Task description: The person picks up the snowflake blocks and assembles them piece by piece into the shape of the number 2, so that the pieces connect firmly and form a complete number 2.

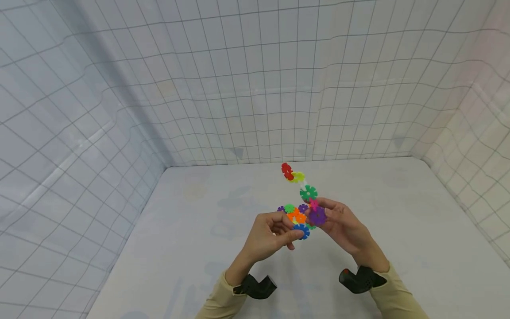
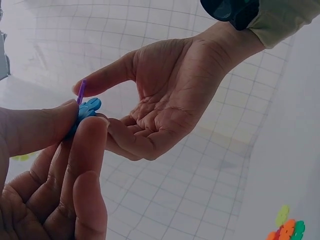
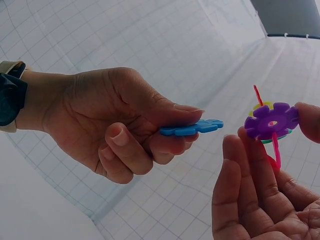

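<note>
My left hand (image 1: 267,237) pinches a blue snowflake disc (image 1: 301,231) between thumb and fingers. In the right wrist view this blue disc (image 3: 185,130) lies nearly flat and apart from the other chain. My right hand (image 1: 342,226) holds a purple snowflake disc (image 1: 318,215) between thumb and fingertips. Joined to the purple one is a pink disc (image 1: 314,204). From there the chain runs up through a green disc (image 1: 308,193), a whitish clear piece, a yellow disc (image 1: 298,177) and a red disc (image 1: 287,171) at its far end.
Behind the hands, several loose snowflake discs (image 1: 296,217) in orange, green and purple lie on the white table (image 1: 191,248). Grid-patterned white sheets (image 1: 247,88) hang around the back and sides. Each wrist wears a black camera (image 1: 259,287).
</note>
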Demonstrator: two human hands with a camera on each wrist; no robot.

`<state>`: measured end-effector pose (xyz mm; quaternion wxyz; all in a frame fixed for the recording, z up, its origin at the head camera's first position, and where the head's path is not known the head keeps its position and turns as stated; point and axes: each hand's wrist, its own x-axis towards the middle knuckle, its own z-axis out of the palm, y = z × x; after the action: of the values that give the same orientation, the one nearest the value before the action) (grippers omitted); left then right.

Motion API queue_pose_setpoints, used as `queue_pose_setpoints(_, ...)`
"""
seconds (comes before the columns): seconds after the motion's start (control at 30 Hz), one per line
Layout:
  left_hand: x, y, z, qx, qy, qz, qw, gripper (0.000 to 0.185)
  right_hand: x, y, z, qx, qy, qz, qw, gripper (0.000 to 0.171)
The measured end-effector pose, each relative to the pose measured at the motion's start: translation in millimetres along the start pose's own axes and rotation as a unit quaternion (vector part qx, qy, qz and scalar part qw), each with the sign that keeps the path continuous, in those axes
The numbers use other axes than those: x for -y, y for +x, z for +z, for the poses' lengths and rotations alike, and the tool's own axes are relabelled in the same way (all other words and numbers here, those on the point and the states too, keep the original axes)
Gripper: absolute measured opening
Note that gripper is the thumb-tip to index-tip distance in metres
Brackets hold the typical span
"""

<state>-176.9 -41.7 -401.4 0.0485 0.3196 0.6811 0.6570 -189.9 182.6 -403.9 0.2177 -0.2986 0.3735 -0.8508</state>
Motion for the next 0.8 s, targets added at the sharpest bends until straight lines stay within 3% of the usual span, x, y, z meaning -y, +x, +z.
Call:
queue_pose_setpoints(0.23,-7.3,0.6,2.0,-0.004,0.003,-0.007,1.0,0.008,0.2,-1.0,1.4,-0.003,-0.003,0.007,1.0,0.031)
queue_pose_setpoints(0.53,-3.4,0.1,2.4,-0.003,0.005,-0.002,1.0,0.007,-0.3,-0.7,0.7,0.002,-0.019,0.0,1.0,0.032)
queue_pose_setpoints(0.67,-2.7,0.2,4.7,0.001,0.007,-0.002,1.0,0.007,-1.3,-0.3,0.8,-0.004,-0.059,-0.013,0.998,0.033)
queue_pose_setpoints(0.8,-1.5,0.6,6.6,-0.001,0.003,0.0,1.0,0.008,-3.4,-0.8,2.4,-0.027,-0.132,-0.03,0.99,0.031)
